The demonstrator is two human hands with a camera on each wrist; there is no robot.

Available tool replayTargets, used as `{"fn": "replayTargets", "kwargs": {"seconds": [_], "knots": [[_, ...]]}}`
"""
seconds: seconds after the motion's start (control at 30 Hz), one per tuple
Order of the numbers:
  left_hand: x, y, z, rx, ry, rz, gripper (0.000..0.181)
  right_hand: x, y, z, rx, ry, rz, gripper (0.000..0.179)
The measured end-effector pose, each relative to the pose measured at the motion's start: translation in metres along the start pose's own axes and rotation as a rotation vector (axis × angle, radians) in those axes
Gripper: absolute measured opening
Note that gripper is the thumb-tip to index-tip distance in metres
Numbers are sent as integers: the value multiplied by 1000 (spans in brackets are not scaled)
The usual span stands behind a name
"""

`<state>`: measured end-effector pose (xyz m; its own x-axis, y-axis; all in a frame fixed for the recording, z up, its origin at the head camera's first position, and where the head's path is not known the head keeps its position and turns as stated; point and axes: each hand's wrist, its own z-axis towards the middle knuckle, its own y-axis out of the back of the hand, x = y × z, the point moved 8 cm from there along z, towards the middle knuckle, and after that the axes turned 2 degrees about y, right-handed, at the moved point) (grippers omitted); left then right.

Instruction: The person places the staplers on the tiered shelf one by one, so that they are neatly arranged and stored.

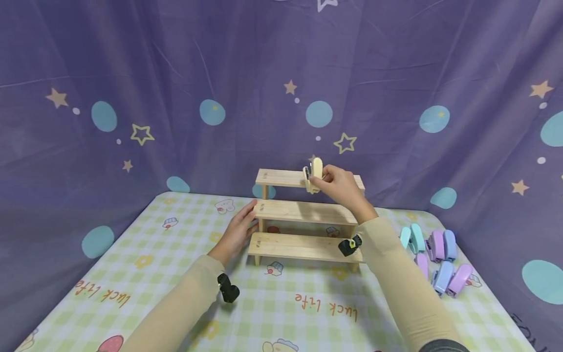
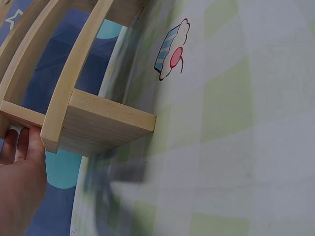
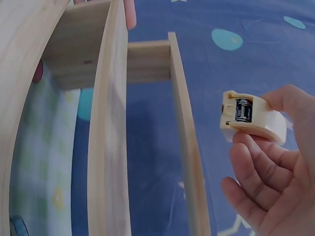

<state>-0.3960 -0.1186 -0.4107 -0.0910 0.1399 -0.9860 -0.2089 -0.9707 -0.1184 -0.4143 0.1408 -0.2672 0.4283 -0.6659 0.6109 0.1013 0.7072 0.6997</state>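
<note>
A three-tier wooden shelf (image 1: 305, 211) stands on the covered table. My left hand (image 1: 239, 229) grips the left end of its middle tier; in the left wrist view its curled fingers (image 2: 33, 145) lie against the wood under that board. A small cream stapler (image 3: 266, 122) is pinched between thumb and fingers of my right hand (image 1: 342, 185). It is held upright over the top tier, right of its middle, and overlaps that board in the head view. In the right wrist view the stapler shows beside the top board, apart from it.
Several small staplers in teal, purple and blue (image 1: 443, 274) lie grouped on the table to the right of the shelf. A checkered cloth (image 1: 176, 259) covers the table. Behind the shelf hangs a purple-blue curtain (image 1: 264, 63) with stars and dots.
</note>
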Motion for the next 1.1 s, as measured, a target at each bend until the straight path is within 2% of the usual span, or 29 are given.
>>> {"fn": "replayTargets", "kwargs": {"seconds": [0.23, 0.43, 0.7, 0.9, 1.1], "knots": [[0, 0, 1, -1, -4, 4, 52, 12, -20, 21, -35, 18, 84, 38], [0, -1, 0, 0, 1, -1, 52, 16, -30, 32, -40, -3, 178, 40], [-2, -1, -2, 0, 8, 19, 52, 16, -39, 46, -38, -57, 241, 43], [-2, 0, -3, -2, -9, 29, 52, 12, -50, 54, -25, -101, 280, 42], [-2, -1, -3, -7, 6, 25, 52, 10, -54, 54, -25, -128, 288, 42]]}}
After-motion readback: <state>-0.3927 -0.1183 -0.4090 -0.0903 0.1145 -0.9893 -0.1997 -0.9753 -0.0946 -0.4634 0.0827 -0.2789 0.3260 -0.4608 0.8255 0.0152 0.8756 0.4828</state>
